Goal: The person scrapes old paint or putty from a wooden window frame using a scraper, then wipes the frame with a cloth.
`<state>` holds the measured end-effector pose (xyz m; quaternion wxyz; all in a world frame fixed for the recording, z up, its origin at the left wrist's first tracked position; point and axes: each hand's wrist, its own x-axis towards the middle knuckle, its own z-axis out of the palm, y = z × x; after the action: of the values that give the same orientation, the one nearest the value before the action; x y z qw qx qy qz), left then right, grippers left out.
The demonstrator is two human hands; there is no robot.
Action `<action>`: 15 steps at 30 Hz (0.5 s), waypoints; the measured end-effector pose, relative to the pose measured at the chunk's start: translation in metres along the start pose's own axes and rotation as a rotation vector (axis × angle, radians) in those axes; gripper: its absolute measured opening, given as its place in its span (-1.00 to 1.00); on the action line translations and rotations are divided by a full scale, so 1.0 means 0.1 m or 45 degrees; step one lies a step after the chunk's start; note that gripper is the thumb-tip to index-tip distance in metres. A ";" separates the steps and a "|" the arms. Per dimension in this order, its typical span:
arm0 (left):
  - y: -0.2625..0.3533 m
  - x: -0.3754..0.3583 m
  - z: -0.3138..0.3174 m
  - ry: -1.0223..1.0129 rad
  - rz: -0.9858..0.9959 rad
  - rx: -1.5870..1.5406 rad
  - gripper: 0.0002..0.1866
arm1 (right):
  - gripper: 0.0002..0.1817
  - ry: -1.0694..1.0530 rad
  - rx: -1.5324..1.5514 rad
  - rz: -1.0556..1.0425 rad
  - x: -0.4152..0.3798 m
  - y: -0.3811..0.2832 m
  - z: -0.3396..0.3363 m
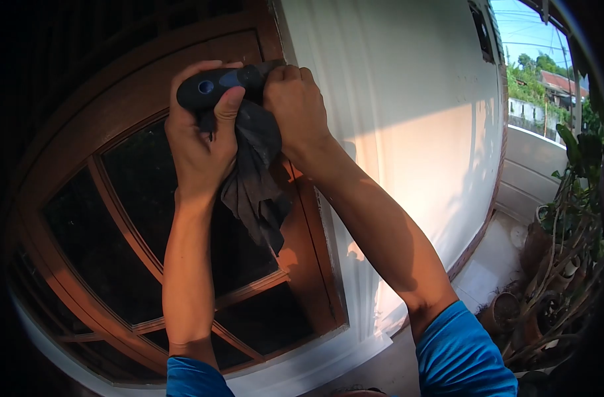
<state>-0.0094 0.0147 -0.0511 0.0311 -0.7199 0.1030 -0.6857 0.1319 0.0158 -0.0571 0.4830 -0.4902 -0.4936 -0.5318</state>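
Note:
Raised near the top of the wooden window frame, my left hand (202,142) is wrapped round a dark cylindrical tool (212,87) with a blue round mark, its thumb pressed on the side. A dark grey cloth (252,178) hangs down below the tool, between my two hands. Just right of the tool's front end, my right hand (295,109) is closed, its knuckles up beside the frame's edge. A dark tip shows at its fingers, but what exactly they grip is hidden.
The brown wooden frame (117,231) with dark glass panes fills the left. A white wall (407,132) stands to the right of it. Potted plants (560,264) and a low white wall (530,169) are at the far right.

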 end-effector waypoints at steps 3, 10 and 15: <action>0.03 -0.15 -0.02 -0.032 0.006 0.055 -0.64 | -0.81 -0.002 -0.009 -0.002 -0.07 0.00 0.04; -0.07 0.22 0.01 0.045 0.046 0.014 -0.63 | -0.78 -0.061 0.009 0.048 0.32 0.00 0.02; -0.09 0.17 -0.01 0.026 0.098 0.004 -0.64 | -0.76 -0.011 -0.041 0.000 0.28 0.00 0.08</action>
<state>-0.0086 0.0199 -0.0329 0.0575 -0.7082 0.1301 -0.6915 0.1309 0.0227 -0.0288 0.4728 -0.5002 -0.4870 -0.5377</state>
